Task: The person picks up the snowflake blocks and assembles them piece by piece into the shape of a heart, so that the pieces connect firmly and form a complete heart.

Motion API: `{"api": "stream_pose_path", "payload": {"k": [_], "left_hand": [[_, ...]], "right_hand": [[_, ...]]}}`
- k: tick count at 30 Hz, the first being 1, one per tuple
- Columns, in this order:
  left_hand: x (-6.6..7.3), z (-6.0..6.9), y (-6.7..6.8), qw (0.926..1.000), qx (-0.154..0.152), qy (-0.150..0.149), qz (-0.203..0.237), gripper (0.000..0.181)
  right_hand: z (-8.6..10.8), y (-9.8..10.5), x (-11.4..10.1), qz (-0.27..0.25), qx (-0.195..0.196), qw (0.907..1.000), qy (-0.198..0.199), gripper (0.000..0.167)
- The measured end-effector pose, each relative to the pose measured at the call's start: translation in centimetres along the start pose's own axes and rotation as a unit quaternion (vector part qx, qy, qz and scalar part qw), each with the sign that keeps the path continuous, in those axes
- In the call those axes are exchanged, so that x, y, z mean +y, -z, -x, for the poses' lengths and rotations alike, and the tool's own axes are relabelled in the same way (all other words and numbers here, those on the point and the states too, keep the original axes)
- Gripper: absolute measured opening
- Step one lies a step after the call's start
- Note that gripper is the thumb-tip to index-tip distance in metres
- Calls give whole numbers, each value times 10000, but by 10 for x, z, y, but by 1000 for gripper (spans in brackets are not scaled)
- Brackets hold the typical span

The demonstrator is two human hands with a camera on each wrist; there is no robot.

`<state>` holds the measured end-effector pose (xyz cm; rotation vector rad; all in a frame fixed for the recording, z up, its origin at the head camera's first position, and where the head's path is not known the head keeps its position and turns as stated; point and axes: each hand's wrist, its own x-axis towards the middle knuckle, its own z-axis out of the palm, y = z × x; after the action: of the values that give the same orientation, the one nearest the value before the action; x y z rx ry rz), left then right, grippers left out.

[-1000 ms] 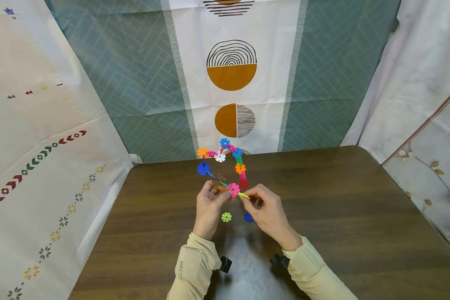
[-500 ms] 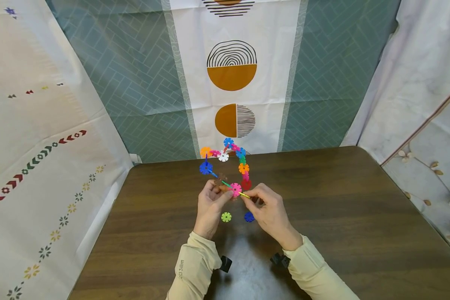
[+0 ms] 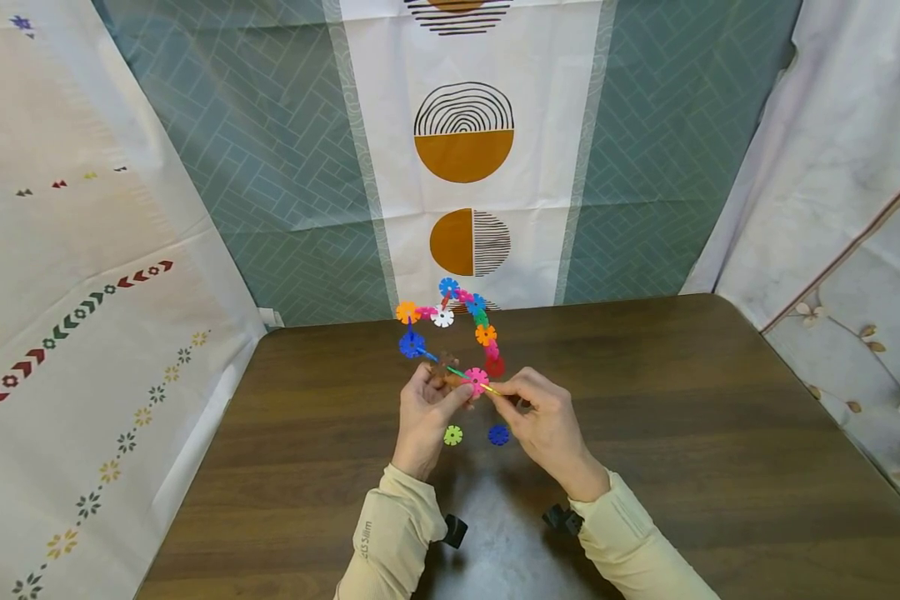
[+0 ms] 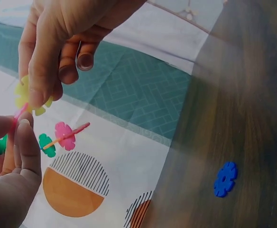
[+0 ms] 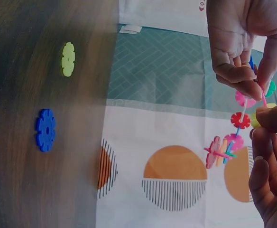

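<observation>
A chain of notched plastic snowflake discs hangs in an open loop above the table; a blue disc (image 3: 412,344), an orange disc (image 3: 408,312), a white disc (image 3: 442,316) and a red disc (image 3: 494,367) are among its links. My left hand (image 3: 423,425) pinches the pink disc (image 3: 476,381) at the chain's near end. Between thumb and forefinger, my right hand (image 3: 546,421) grips a yellow disc (image 4: 21,100), nearly edge-on in the head view. The yellow disc meets the pink one's edge; whether their slots interlock I cannot tell.
On the brown wooden table (image 3: 307,467) lie a loose lime disc (image 3: 453,435) and a loose blue disc (image 3: 498,434), both below the hands in the head view. Patterned cloths (image 3: 292,167) hang behind the table and at both sides.
Both hands have shifted slightly right, and the chain has swayed with them. The yellow disc has turned more edge-on against the pink disc. The two loose discs have stayed put.
</observation>
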<state>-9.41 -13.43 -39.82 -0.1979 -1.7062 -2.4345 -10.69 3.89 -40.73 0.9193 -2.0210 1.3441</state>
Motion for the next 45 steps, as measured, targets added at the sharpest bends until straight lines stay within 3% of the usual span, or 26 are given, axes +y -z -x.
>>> {"api": "stream_pose_path", "payload": {"k": [5,15,18,23,28,32,40,45], "left_hand": [[-2,0,0,9999,-25,52,-127,38],[-4,0,0,9998,-124,92,153,37],[-4,0,1,9993,-91,143,324,35],[-2,1,3,9982,-98,110,577,33],[-3,1,3,9970,-369,25,677,38],[-4,1,2,9956,-586,-55,729,45],[-6,2,-3,9970,-417,-59,648,49],[-4,2,-2,9969,-511,-65,593,51]], "right_hand": [[2,0,1,-35,-45,10000,-62,21],[4,-2,3,10,-108,9998,-165,21],[4,-3,3,-104,-234,9987,-430,24],[6,-2,1,-356,-419,9899,-1308,31],[4,-1,-1,-660,-505,9799,-1813,34],[2,1,-3,-889,-437,9786,-1804,27],[-6,6,-17,-852,-361,9892,-1133,16],[-3,4,-7,-806,-412,9888,-1183,15]]}}
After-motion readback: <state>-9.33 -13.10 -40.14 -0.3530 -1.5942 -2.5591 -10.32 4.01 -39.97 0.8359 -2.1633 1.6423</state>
